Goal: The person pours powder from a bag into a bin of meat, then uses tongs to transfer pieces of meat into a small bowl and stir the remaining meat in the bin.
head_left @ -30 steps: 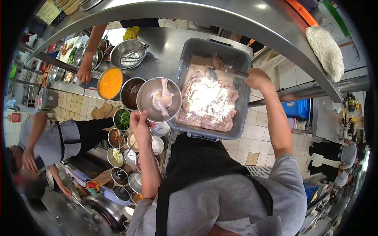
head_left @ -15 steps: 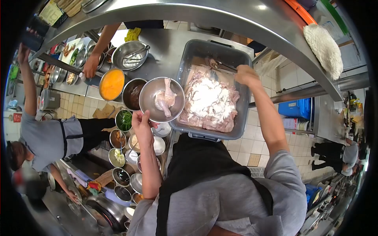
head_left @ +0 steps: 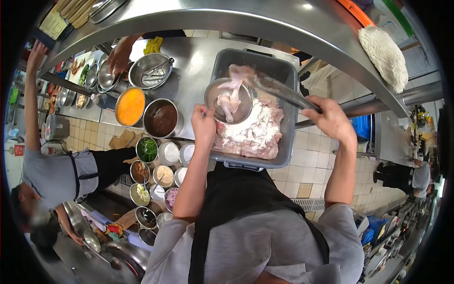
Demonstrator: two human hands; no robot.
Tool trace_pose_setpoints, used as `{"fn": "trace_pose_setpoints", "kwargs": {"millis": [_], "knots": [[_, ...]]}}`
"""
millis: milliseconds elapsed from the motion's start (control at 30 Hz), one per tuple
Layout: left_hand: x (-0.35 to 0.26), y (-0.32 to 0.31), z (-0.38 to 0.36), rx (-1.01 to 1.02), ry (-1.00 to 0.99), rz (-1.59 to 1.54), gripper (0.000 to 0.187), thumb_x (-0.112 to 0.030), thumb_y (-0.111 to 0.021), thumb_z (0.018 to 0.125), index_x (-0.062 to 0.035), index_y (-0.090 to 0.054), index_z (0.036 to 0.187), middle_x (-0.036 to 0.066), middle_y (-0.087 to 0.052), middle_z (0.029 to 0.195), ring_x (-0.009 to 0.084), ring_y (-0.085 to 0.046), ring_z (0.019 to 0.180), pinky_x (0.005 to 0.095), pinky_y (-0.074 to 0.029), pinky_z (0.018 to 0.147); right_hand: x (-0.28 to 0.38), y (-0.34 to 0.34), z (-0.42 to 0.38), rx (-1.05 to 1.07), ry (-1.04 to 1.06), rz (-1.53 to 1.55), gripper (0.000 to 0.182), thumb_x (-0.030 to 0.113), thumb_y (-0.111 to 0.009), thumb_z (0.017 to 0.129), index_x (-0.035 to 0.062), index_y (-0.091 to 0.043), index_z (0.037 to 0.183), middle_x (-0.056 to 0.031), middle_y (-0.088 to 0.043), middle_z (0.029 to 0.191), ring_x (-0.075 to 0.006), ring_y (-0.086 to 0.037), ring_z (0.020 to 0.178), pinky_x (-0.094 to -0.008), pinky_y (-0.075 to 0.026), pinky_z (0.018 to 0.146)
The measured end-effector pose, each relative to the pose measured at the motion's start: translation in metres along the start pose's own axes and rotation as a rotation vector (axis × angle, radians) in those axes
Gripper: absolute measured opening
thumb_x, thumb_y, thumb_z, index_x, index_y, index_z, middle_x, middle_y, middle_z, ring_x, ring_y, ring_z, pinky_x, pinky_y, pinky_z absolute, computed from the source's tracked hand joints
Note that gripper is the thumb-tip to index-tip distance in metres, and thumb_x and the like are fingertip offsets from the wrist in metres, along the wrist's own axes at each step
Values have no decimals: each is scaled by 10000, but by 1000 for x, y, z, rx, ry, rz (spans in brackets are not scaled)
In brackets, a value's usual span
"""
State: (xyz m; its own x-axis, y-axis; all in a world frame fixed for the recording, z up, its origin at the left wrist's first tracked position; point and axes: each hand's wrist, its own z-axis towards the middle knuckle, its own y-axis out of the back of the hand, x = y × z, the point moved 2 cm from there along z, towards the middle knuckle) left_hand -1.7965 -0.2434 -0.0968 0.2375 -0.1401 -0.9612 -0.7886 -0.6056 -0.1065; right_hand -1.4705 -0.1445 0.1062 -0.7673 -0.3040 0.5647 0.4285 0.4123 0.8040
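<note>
My left hand (head_left: 204, 124) grips the rim of a steel bowl (head_left: 213, 93), held over the left side of a grey plastic tub (head_left: 289, 142). Raw chicken drumsticks (head_left: 228, 105) lie in that bowl. My right hand (head_left: 330, 119) is closed round metal tongs (head_left: 286, 90), which reach left across the tub. At their blurred tips is a piece of raw chicken (head_left: 242, 75), just above the bowl. Below, raw meat (head_left: 262, 149) partly covered with white powder (head_left: 246, 137) fills the tub's near part.
Bowls of orange liquid (head_left: 130, 107) and dark sauce (head_left: 161, 118) stand left of the tub. Several small ingredient tins, one with chopped greens (head_left: 148, 149), sit nearer. A steel shelf (head_left: 227, 19) spans overhead. One co-worker (head_left: 56, 175) is at left.
The bowl has moved right, from beside the tub to over it. The tongs have come up from the tub's far end with chicken at their tips, and my right hand has shifted right and nearer.
</note>
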Motion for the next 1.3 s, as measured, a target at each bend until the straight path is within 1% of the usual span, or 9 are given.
{"fn": "trace_pose_setpoints", "kwargs": {"millis": [167, 267, 367, 400, 500, 700, 900, 1100, 1300], "knots": [[8, -18, 16, 38, -8, -19, 214, -70, -644, 1004, -52, -447, 920, 77, -567, 742, 177, -627, 471, 316, -513, 407, 26, -1, -10, -77, -49, -29, 332, 198, -713, 936, -79, -695, 1117, -296, -678, 833, -464, -675, 826, -484, -509, 771], [5, 8, 7, -2, 1, -98, 150, -46, -655, 981, -41, -517, 920, 68, -602, 776, 175, -634, 505, 288, -559, 444, 26, 7, -11, -94, -99, -111, 304, 192, -702, 941, -79, -696, 1080, -304, -700, 880, -473, -688, 859, -506, -523, 785], [0, 59, -5, -108, -29, -96, 138, -68, -686, 977, -44, -557, 932, 51, -612, 766, 154, -643, 570, 285, -578, 466, -1, -9, 3, -87, -74, -482, 281, 193, -705, 934, -62, -718, 1050, -288, -729, 944, -480, -701, 915, -511, -552, 836], [-4, 73, -9, -133, -80, -81, 141, -75, -685, 989, -48, -558, 935, 55, -623, 778, 153, -639, 573, 283, -583, 479, 11, -11, 11, 26, -220, -560, 248, 166, -722, 892, -39, -755, 1028, -261, -753, 1031, -458, -719, 994, -509, -586, 880], [-7, 111, -17, -188, -73, -64, 149, -83, -670, 1014, -63, -537, 949, 71, -639, 790, 155, -641, 553, 256, -522, 449, -13, -37, 51, 262, -292, -742, 225, 122, -734, 841, -17, -786, 1011, -227, -769, 1084, -402, -745, 1046, -488, -609, 872], [-7, 131, -44, -232, -71, -89, 187, -76, -668, 1015, -57, -510, 916, 72, -632, 776, 157, -615, 487, 259, -499, 407, -45, -81, 118, 480, -146, -951, 251, 59, -706, 819, 26, -809, 1046, -189, -781, 1133, -348, -763, 1072, -447, -621, 871], [6, 133, -53, -224, -32, -89, 181, -76, -669, 1012, -57, -512, 925, 77, -636, 785, 166, -634, 499, 255, -494, 405, -52, -53, 143, 65, -157, -752, 273, 51, -690, 820, 13, -793, 1070, -219, -770, 1133, -381, -750, 1080, -463, -608, 901], [5, 139, -53, -232, -52, -95, 156, -74, -668, 1007, -62, -528, 938, 66, -643, 795, 157, -640, 540, 255, -505, 439, -18, -17, 120, 128, -295, -734, 267, 62, -676, 850, -9, -777, 1087, -221, -767, 1122, -391, -746, 1078, -470, -605, 895], [1, 139, -51, -210, -59, -117, 143, -73, -668, 1005, -68, -538, 945, 58, -653, 799, 149, -637, 547, 256, -496, 455, -51, -62, 132, 295, -194, -912, 253, 51, -667, 863, 2, -787, 1081, -208, -769, 1143, -372, -748, 1093, -458, -609, 897]]}}
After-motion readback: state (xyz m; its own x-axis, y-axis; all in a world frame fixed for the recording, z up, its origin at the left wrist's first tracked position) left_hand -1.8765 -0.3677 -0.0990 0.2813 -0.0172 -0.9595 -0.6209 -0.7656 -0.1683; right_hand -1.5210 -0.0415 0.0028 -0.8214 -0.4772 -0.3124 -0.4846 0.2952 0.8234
